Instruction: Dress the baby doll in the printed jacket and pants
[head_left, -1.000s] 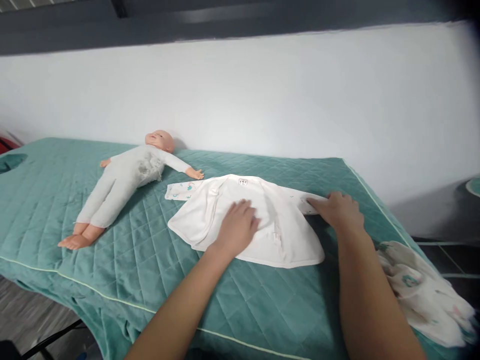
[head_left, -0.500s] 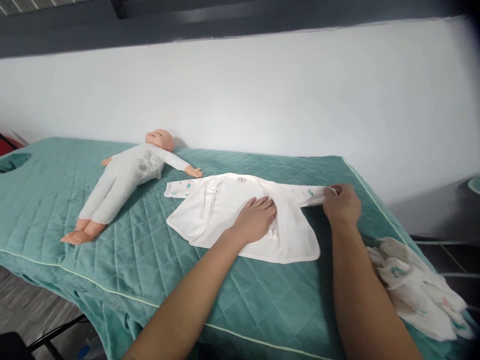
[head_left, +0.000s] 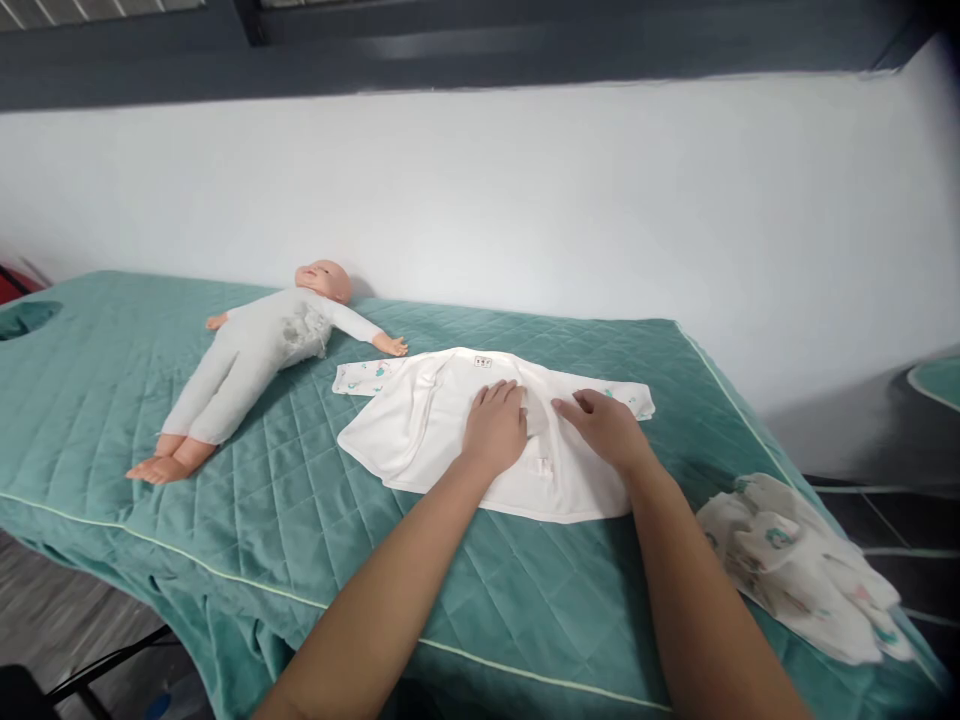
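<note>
A white baby jacket [head_left: 442, 430] lies spread open on the green quilted bed cover, inner side up, its printed sleeves stretched out to both sides. My left hand [head_left: 496, 425] rests flat on the middle of the jacket, fingers extended. Over the jacket's right front panel is my right hand [head_left: 600, 425], its thumb and forefinger apart and nothing visibly held between them. A baby doll [head_left: 251, 350] in a white cloth body lies on its back to the left, one arm reaching near the jacket's left sleeve.
Crumpled white printed baby clothes [head_left: 802, 565] lie at the right edge of the green quilted cover [head_left: 300, 520]. A white wall [head_left: 487, 200] runs along the bed's far side. Part of a green round surface [head_left: 937, 380] shows at far right.
My right hand has let go of the right sleeve's end and moved left over the front panel. My left hand has shifted slightly left on the jacket.
</note>
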